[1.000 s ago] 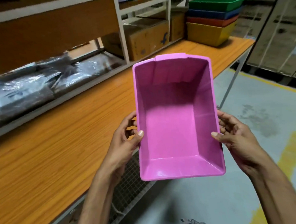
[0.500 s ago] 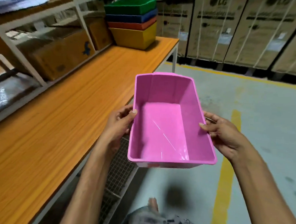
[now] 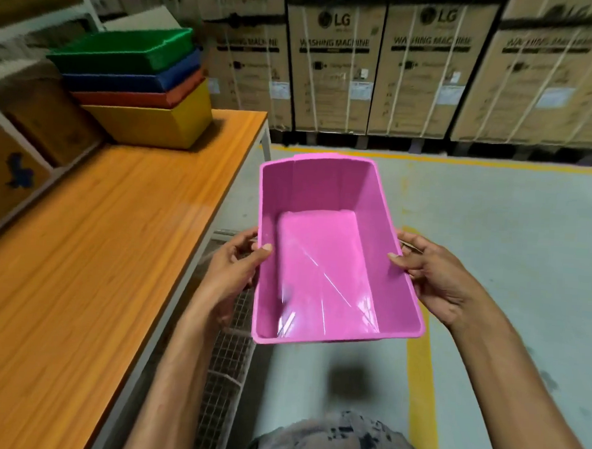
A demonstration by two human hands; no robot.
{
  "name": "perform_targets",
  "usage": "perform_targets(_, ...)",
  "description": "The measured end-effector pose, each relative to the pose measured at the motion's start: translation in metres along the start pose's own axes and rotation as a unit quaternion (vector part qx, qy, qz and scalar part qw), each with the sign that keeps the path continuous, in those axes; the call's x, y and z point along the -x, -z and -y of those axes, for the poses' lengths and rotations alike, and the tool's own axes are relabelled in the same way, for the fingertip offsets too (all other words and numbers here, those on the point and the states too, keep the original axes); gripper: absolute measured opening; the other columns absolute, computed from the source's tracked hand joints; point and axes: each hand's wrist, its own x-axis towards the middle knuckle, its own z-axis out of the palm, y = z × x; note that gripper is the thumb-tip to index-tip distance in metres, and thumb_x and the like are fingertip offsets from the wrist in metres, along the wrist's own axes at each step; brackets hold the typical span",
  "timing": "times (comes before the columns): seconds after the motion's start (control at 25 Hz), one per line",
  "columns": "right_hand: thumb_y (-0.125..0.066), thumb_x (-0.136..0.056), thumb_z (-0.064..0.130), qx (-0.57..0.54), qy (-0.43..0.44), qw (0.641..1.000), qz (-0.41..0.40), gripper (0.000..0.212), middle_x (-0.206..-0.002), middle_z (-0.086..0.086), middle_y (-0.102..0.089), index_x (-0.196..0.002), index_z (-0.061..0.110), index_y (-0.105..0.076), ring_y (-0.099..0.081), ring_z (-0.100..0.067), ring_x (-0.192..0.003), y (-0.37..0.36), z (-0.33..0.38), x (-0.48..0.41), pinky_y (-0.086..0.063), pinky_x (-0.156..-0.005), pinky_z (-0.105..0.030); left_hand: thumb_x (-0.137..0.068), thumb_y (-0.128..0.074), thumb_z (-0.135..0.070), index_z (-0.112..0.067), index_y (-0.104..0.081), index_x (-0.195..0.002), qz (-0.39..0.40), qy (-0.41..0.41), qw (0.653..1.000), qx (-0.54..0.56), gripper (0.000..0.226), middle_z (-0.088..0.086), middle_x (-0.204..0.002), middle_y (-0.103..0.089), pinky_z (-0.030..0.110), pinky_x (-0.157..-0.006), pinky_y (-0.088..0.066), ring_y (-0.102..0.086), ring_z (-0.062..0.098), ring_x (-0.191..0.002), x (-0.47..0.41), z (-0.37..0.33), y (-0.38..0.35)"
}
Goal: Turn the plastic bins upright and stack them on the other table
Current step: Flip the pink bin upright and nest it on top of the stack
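Both hands' fingers grasp the empty, upright pink bin [image 3: 323, 260]; four bins [image 3: 137, 82] sit nested on the table [image 3: 80, 264].

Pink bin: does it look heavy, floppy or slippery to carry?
Probably light: the pink bin is empty and the left hand and right hand hold it only by the rims. Likely stiff: its walls stay straight. The glossy floor suggests slight slipperiness.

Stacked cardboard cartons [image 3: 334, 65] read "LG" and "WASHING MACHINE".
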Motion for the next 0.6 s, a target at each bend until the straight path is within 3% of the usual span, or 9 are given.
perform_targets(0.08, -0.053, -0.095, -0.013, -0.006, 0.004, 1.000, -0.003, 0.041, -0.094, 0.000, -0.067, -0.130, 0.008, -0.061, -0.054, 0.002, -0.037, 0.003, 0.027, -0.024, -0.042, -0.039, -0.010, -0.094, -0.073, -0.026, -0.027, -0.067, -0.134, 0.017, 0.003, 1.000, -0.017, 0.040, 0.008, -0.109, -0.075, 0.032, -0.068, -0.055, -0.069, 0.016, -0.081, -0.039, -0.019, -0.010)
perform_targets(0.16, -0.059, -0.095, -0.005, -0.007, 0.003, 1.000, -0.004, 0.038, -0.091, -0.002, -0.071, -0.130, 0.008, -0.064, -0.058, -0.001, -0.048, 0.012, 0.054, -0.056, -0.051, -0.044, -0.015, -0.095, -0.071, -0.018, -0.020, -0.070, -0.128, 0.008, 0.006, 1.000, -0.001, 0.033, 0.007, -0.097, -0.076, 0.027, -0.064, -0.057, -0.069, 0.010, -0.072, -0.075, -0.038, -0.026)
perform_targets(0.24, -0.065, -0.091, 0.004, -0.006, -0.013, 1.000, 0.013, 0.042, -0.109, -0.013, -0.072, -0.132, 0.008, -0.066, -0.068, -0.016, -0.077, 0.015, 0.083, -0.093, -0.064, -0.063, -0.029, -0.090, -0.076, -0.020, -0.019, -0.077, -0.112, -0.017, 0.048, 0.996, 0.071, 0.021, 0.011, -0.100, -0.079, 0.043, -0.086, -0.061, -0.073, 0.023, -0.087, -0.111, -0.057, -0.044)
perform_targets(0.32, -0.073, -0.081, 0.013, 0.002, -0.027, 0.999, 0.025, 0.054, -0.115, -0.018, -0.069, -0.135, 0.006, -0.065, -0.067, -0.026, -0.088, 0.022, 0.114, -0.138, -0.064, -0.065, -0.033, -0.082, -0.083, -0.025, -0.019, -0.081, -0.092, -0.037, 0.064, 0.990, 0.121, 0.012, 0.015, -0.101, -0.079, 0.056, -0.100, -0.054, -0.070, 0.031, -0.092, -0.147, -0.077, -0.061)
perform_targets(0.4, -0.076, -0.078, 0.016, 0.014, -0.034, 0.998, 0.045, 0.062, -0.105, -0.016, -0.072, -0.137, 0.003, -0.061, -0.070, -0.024, -0.080, 0.026, 0.150, -0.184, -0.061, -0.059, -0.030, -0.074, -0.085, -0.034, -0.020, -0.081, -0.086, -0.061, 0.060, 0.988, 0.130, 0.019, 0.017, -0.099, -0.076, 0.061, -0.104, -0.047, -0.064, 0.032, -0.094, -0.187, -0.094, -0.078)
perform_targets(0.52, -0.060, -0.097, 0.007, 0.032, -0.021, 0.996, 0.081, 0.033, -0.055, 0.003, -0.066, -0.130, 0.003, -0.059, -0.058, -0.003, -0.039, 0.030, 0.201, -0.244, -0.048, -0.040, -0.016, -0.077, -0.081, -0.034, -0.027, -0.081, -0.089, -0.081, 0.032, 0.986, 0.142, 0.013, 0.010, -0.103, -0.077, 0.054, -0.103, -0.046, -0.063, 0.028, -0.096, -0.233, -0.117, -0.098)
perform_targets(0.6, -0.052, -0.100, 0.000, 0.068, 0.009, 0.993, 0.098, 0.032, -0.055, 0.007, -0.063, -0.131, 0.001, -0.059, -0.047, 0.000, -0.031, 0.031, 0.232, -0.281, -0.039, -0.034, -0.012, -0.087, -0.076, -0.028, -0.029, -0.080, -0.110, -0.081, 0.007, 0.988, 0.133, 0.023, 0.009, -0.119, -0.076, 0.047, -0.098, -0.051, -0.065, 0.022, -0.098, -0.257, -0.133, -0.109)
